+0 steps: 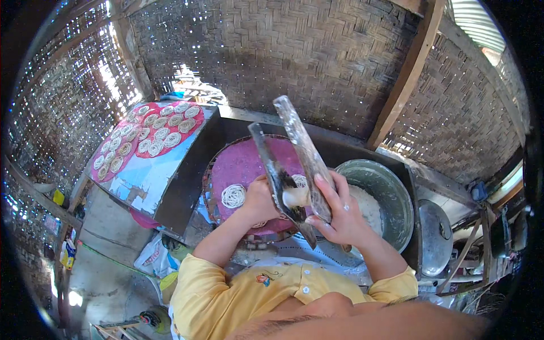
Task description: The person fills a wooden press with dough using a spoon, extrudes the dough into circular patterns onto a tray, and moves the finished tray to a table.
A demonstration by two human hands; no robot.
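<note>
My left hand grips the darker, lower bar of a two-part wooden hand press. With my right hand I hold the press's upper wooden bar. A pale cylindrical piece sits between the two bars. Beneath the press lies a round pink mat on a woven tray. A coiled nest of pale strands rests at its left, another is partly hidden behind the press, and more strands show near its lower edge.
To the right, a large green basin holds pale dough or flour. A metal lid stands beyond it. At the left, a table bears pink mats with several strand nests. Woven bamboo walls surround the work area.
</note>
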